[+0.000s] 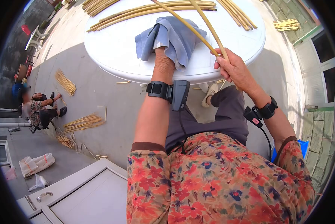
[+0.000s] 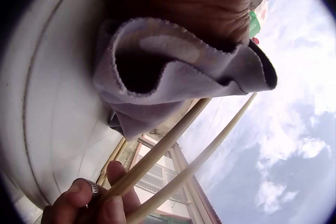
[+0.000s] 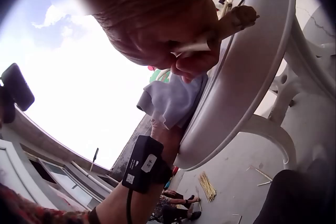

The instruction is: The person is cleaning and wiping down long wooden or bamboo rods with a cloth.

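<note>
A blue-grey cloth (image 1: 175, 37) is bunched over my left hand (image 1: 162, 56) at the near edge of the white oval table (image 1: 111, 48). Its folds hide the fingers, so I cannot tell how they lie. My right hand (image 1: 233, 69), to the right of the cloth, pinches two thin yellowish cane sticks close to their near ends. One stick (image 1: 188, 25) slants up and left past the cloth; the other stick (image 1: 208, 26) rises more steeply beside it. In the left wrist view, the fingers (image 2: 113, 208) of the right hand grip both sticks below the cloth (image 2: 178, 82).
Several long canes (image 1: 152, 11) lie across the table's far side, with another bundle (image 1: 236, 13) to the right. At left a person (image 1: 38, 112) sits low near cane bundles (image 1: 83, 122) on the ground. A white panelled door (image 1: 89, 190) stands at lower left.
</note>
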{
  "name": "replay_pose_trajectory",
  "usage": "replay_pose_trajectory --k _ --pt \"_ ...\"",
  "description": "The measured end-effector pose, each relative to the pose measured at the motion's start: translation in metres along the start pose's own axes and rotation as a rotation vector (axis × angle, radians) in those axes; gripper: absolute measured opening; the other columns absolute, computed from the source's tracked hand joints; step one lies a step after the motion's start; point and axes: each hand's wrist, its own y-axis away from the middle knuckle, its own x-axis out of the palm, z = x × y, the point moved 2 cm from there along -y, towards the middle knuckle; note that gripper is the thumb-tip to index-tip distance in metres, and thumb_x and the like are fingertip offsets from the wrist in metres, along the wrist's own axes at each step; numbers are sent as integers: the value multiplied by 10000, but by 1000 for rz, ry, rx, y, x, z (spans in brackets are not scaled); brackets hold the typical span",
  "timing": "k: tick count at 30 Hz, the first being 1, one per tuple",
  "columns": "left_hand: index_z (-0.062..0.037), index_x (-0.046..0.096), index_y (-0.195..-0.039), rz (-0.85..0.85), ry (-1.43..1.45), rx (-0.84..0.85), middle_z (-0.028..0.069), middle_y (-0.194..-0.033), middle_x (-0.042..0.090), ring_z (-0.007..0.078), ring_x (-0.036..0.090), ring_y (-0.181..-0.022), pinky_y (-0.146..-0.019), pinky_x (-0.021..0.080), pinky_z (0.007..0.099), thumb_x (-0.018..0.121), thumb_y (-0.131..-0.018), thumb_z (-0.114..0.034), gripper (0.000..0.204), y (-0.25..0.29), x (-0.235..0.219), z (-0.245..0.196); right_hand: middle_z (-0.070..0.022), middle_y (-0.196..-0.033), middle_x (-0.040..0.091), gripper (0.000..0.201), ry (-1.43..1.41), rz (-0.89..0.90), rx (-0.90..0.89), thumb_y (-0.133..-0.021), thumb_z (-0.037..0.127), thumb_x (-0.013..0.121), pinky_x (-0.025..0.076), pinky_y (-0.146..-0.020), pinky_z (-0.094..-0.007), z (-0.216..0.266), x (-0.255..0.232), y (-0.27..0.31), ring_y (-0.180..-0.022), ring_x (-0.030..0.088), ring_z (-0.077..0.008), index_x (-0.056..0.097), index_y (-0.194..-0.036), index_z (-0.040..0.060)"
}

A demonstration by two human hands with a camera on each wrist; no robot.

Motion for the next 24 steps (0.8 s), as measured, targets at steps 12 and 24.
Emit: replay_pose_trajectory --k 12,24 --pt "-95 518 -946 -29 -61 146 26 -832 540 128 534 -752 -642 463 266 518 -856 -301 225 -10 11 -2 -27 -623 498 236 335 150 79 -893 229 412 389 -462 -246 25 35 -18 -484 428 -94 493 -966 19" --pt "-97 520 -911 -77 -15 236 8 -783 523 124 499 -679 -578 431 272 543 -849 -293 206 -11 15 2 -32 -608 505 226 459 119 29 -890 213 413 408 -516 -269 18 35 -23 -518 468 -129 486 -955 10"
